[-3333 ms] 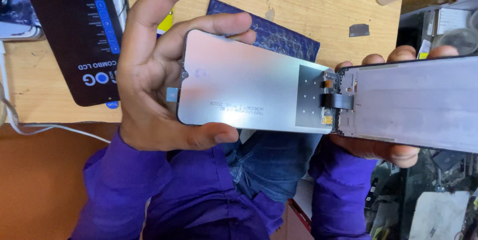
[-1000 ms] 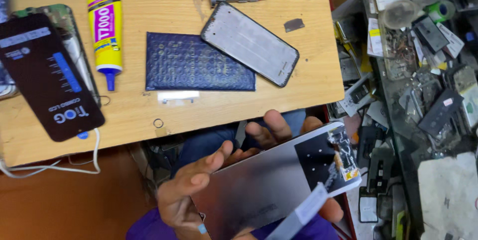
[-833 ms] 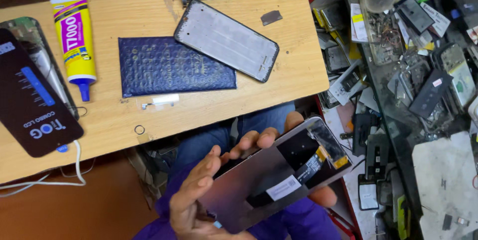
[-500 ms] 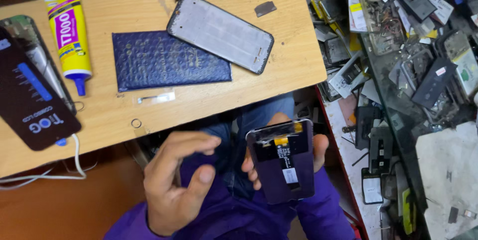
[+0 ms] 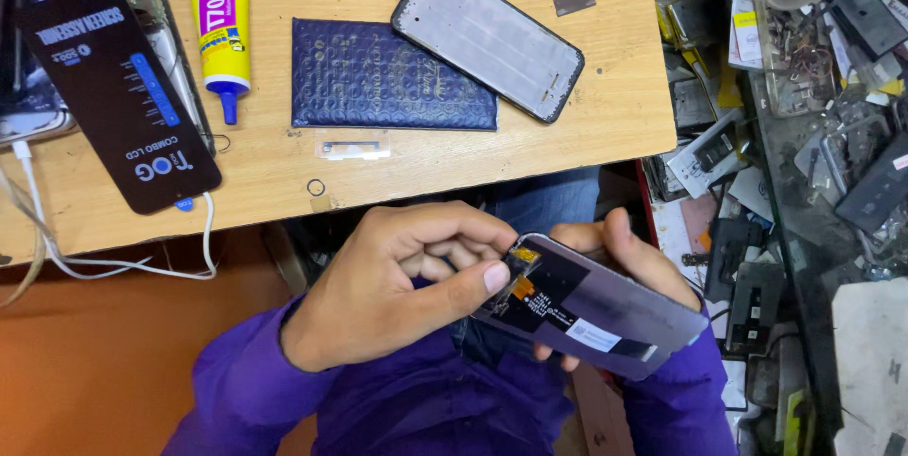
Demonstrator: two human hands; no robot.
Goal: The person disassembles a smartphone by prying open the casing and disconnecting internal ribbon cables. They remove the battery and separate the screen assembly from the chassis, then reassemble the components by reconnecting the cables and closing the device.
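Flex cable end of the screen being worked, over the lap.
Left hand (image 5: 397, 286) pinches at the flex (image 5: 519, 271); right hand (image 5: 624, 253) grips the screen (image 5: 591, 309) from beneath. Frame (image 5: 487, 35) lies unfitted on the pouch (image 5: 378, 87), glue (image 5: 219, 21) further left.

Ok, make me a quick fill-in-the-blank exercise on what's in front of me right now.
1. The right hand holds a phone ____ panel from below.
2. The left hand presses its ____ on the panel's end by the orange flex.
3. The glue tube on the table is mostly ____.
4. The phone frame partly rests on a dark ____ pouch.

Missing: screen; thumb; yellow; blue
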